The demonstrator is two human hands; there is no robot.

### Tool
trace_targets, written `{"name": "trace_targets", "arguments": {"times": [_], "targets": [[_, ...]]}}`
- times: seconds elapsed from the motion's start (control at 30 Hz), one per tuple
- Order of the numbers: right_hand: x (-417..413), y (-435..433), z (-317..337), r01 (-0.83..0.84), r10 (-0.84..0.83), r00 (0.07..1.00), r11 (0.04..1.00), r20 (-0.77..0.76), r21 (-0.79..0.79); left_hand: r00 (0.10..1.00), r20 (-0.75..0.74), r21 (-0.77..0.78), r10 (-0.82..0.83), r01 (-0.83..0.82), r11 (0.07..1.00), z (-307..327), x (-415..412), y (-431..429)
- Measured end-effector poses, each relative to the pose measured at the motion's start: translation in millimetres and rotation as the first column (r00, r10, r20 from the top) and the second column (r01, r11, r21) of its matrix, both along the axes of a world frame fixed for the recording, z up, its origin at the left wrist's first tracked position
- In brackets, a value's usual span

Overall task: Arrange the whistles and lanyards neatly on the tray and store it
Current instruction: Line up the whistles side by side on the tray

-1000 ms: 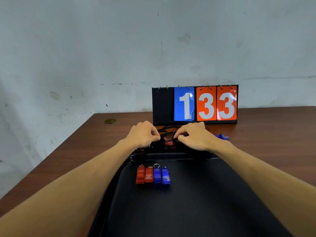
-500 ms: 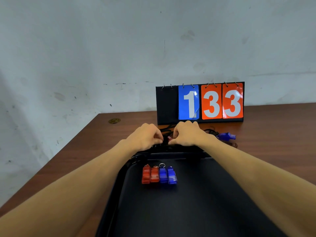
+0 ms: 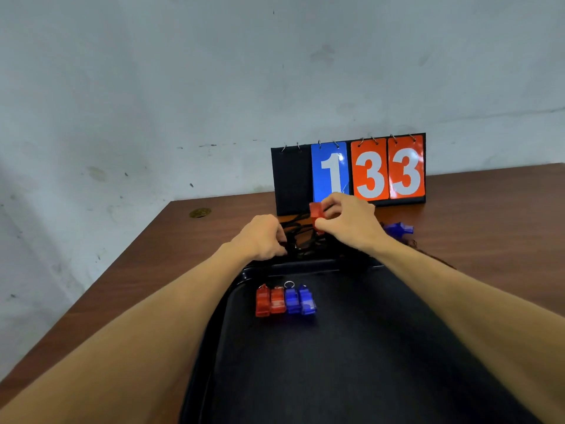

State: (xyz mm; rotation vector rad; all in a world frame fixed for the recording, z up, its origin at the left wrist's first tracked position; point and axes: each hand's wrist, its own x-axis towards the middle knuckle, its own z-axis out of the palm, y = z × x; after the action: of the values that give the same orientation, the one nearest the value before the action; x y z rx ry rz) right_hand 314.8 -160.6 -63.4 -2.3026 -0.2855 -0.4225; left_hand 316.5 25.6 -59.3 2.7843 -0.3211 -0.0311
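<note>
Nearest: black tray (image 3: 351, 362) on the tabletop (image 3: 495, 228), mostly bare. Four whistles in a tight row near its far left corner: two red whistles (image 3: 270, 300), then two blue whistles (image 3: 300, 299), sides touching, one key ring showing at the far end.

Just past the tray's far rim: tangle of black lanyards (image 3: 301, 237). Left hand (image 3: 263, 238) sits on the tangle, grip closed on cord, looks like it's pinning the pile down. Exactly which strand it has, can't tell.

Right hand (image 3: 348, 223) is above the tangle, thumb and fingers pinched on a red whistle (image 3: 316, 212), lifted clear of the tabletop. Can't tell whether its cord is still attached.

Step in hand, my read: free this whistle from the cords, add it to the row.
- Keep the left hand anchoring the pile so it doesn't drag onto the tray.
- Pull slow and straight; if a cord snags, stop and unloop, don't yank.
- Set it next to its own colour, same orientation, without knocking the row.

Further right on the tabletop: a loose blue whistle (image 3: 399, 229), untouched. Behind everything, a flip scoreboard (image 3: 348, 172) reading 1 and 33.
</note>
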Motion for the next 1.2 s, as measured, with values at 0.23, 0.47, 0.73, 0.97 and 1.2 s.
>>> {"name": "trace_targets", "arguments": {"times": [0.23,0.47,0.73,0.97,1.2], "targets": [[-16,-4,2,-0.062,0.064,0.998,0.955,0.001,0.289,0.971,0.004,-0.684,0.238,-0.171,0.709,9,-14,-6],[-26,-2,15,-0.151,0.149,0.988,0.926,0.032,0.347,0.948,-0.056,-0.963,0.313,-0.134,0.232,37,-25,-23],[-35,-3,28,-0.132,0.176,0.983,0.874,-0.051,0.468,0.92,0.17,-0.856,0.354,-0.04,0.515,46,-33,-20],[-66,-22,31,-0.189,0.307,0.939,0.838,-0.155,0.513,0.984,0.055,-0.767,0.167,-0.065,0.638,66,-76,-24],[-101,-49,0,-0.184,0.25,0.948,0.934,-0.196,0.305,0.998,-0.068,-0.706,-0.008,-0.043,0.707,58,-113,-34]]}}
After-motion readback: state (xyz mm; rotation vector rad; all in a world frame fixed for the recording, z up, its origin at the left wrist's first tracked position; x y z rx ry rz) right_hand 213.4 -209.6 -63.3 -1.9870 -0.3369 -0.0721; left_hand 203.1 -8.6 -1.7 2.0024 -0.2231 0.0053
